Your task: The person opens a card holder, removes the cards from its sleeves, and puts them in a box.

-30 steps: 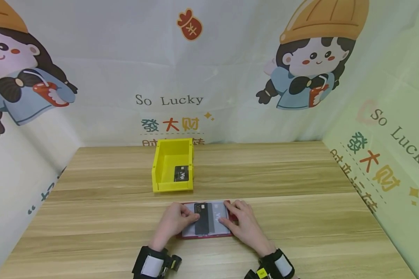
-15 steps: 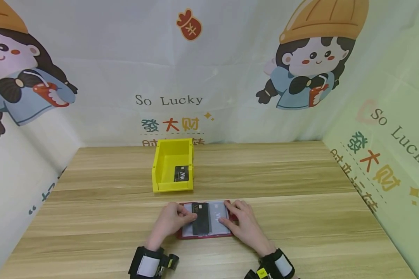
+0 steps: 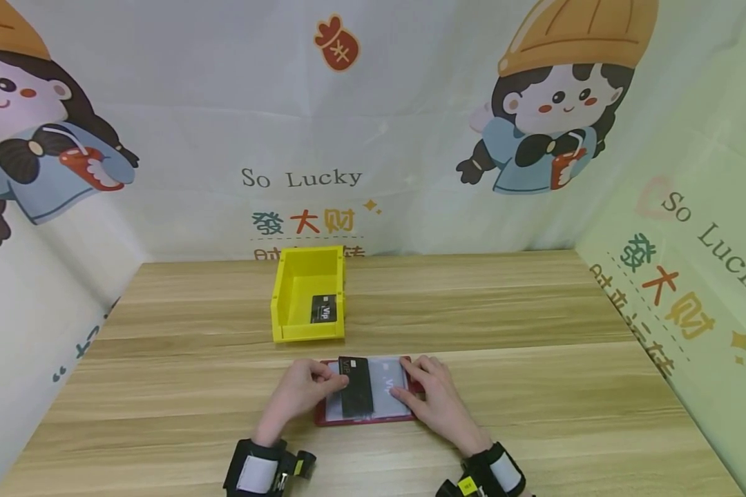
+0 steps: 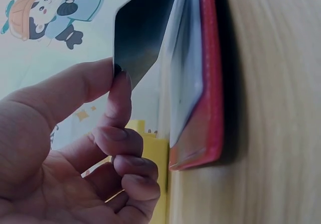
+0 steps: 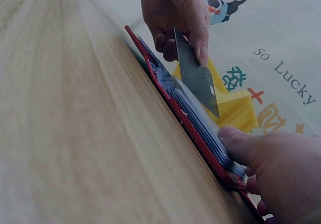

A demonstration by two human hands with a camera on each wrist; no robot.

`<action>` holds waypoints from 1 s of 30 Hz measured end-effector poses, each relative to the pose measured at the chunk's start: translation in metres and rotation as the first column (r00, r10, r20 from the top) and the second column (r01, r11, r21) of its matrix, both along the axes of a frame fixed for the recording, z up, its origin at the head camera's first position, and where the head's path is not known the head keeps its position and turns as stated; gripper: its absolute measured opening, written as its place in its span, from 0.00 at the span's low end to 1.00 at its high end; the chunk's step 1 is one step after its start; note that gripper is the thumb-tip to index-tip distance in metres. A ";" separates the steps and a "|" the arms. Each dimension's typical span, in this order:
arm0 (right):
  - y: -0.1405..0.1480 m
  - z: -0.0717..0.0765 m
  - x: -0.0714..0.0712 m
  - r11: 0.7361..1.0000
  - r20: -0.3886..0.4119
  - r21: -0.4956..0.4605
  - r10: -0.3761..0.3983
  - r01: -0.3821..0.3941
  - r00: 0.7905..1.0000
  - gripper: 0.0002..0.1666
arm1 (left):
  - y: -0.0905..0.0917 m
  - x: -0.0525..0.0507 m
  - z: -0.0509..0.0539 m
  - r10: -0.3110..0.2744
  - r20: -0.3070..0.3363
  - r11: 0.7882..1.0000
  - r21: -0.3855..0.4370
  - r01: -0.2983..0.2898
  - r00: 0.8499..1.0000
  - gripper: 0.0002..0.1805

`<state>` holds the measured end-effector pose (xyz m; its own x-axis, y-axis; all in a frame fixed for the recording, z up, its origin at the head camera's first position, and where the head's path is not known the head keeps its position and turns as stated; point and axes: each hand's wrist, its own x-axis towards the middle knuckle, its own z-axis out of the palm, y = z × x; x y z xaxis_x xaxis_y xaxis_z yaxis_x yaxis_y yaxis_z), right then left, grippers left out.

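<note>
A card holder point(image 4: 212, 93) with a red cover and clear plastic sleeves lies open on the table. My left hand point(image 3: 301, 388) pinches a black VIP card point(image 3: 357, 390) by its left edge, between thumb and forefinger. That card tilts up from the sleeves; in the left wrist view its held edge stands off them, while whether its far edge is still inside a sleeve cannot be told. My right hand point(image 3: 436, 400) grips the right side of the holder, thumb point(image 5: 235, 141) on the sleeves and fingers at the red cover. White VIP lettering shows beside that thumb.
A yellow bin point(image 3: 307, 333) stands behind the holder, with another black VIP card point(image 3: 324, 309) lying inside. The wooden table point(image 3: 503, 310) meets a printed cloth backdrop point(image 3: 410, 138) at the back and sides.
My left hand has drawn the black card leftward, and the card now lifts at its left edge and looks darker and uncovered. The right hand has kept its place on the holder.
</note>
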<state>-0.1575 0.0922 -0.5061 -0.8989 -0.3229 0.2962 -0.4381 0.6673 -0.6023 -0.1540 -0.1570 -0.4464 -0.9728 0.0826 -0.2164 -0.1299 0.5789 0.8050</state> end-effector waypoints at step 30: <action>0.000 0.002 0.000 1.000 0.006 -0.009 0.002 -0.002 1.000 0.31 | -0.029 -0.019 0.021 0.060 -0.056 0.980 0.193 -0.048 0.997 0.13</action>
